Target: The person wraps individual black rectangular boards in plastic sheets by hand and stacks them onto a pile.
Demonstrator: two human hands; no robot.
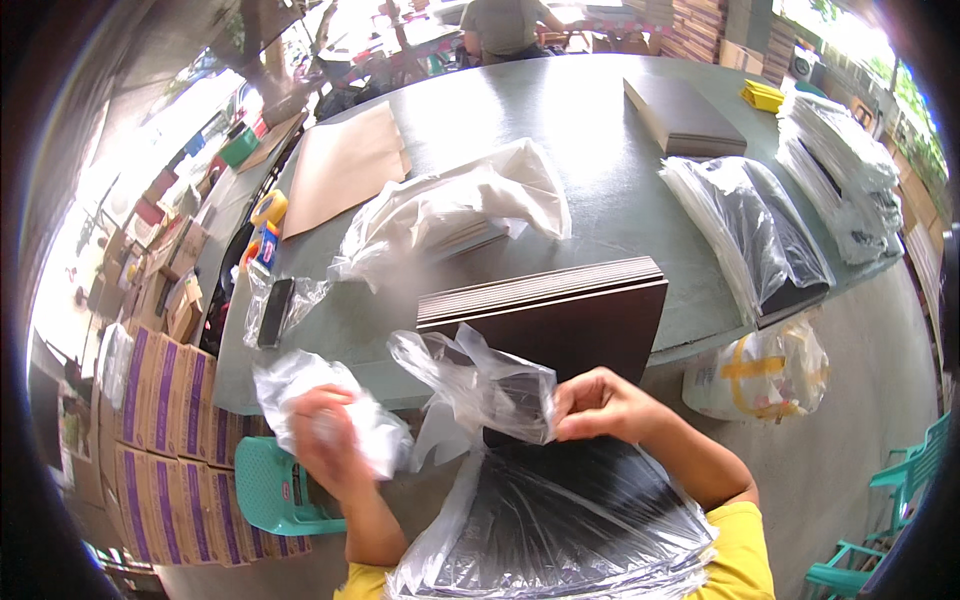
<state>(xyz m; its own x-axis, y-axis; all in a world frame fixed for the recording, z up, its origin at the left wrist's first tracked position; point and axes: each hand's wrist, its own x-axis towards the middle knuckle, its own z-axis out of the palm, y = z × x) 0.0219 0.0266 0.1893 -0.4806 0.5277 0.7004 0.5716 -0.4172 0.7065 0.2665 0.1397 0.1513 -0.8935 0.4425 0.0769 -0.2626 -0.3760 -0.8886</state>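
Bagging is in hand: the right hand (600,405) pinches the clear bag (490,385) just below the dark stack (545,320); the left hand (325,440) grips crumpled plastic (320,395). Next, I judge, the bag mouth needs opening.

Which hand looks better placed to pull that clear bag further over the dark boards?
Probably the right hand: it already pinches the clear bag at its mouth. The left hand is off to the side, wrapped in loose plastic.

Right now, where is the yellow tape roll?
In the head view, the yellow tape roll sits at the table's left edge, beside the brown cardboard sheet and above a phone in a plastic bag.
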